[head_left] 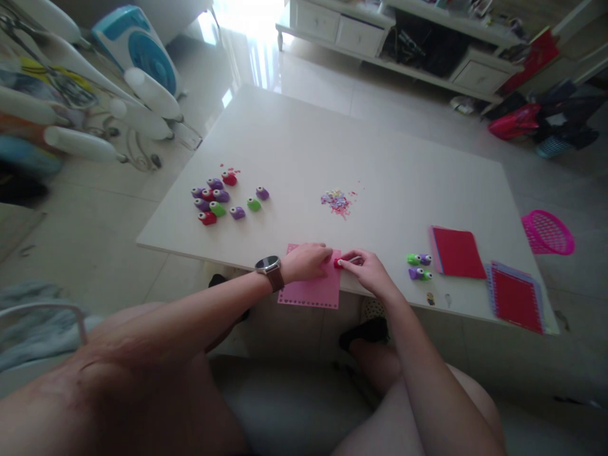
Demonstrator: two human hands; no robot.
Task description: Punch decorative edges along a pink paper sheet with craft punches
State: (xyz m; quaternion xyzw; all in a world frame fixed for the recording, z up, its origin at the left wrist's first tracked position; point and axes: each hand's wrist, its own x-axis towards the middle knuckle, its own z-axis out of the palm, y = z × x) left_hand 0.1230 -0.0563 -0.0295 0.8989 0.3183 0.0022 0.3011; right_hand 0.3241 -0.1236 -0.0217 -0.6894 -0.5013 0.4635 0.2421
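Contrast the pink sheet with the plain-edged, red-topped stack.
The pink sheet has holes along its near edge; the red-topped stack shows none. The sheet overhangs the table; the stack lies wholly on it. The left hand rests on the sheet; no hand touches the stack. Both look like paper.

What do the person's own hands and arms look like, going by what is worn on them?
The left hand is gloveless, its wrist wearing a watch with a round, dark face, silvery rim and brown strap. The right hand is gloveless, its wrist bare. No sleeves show.
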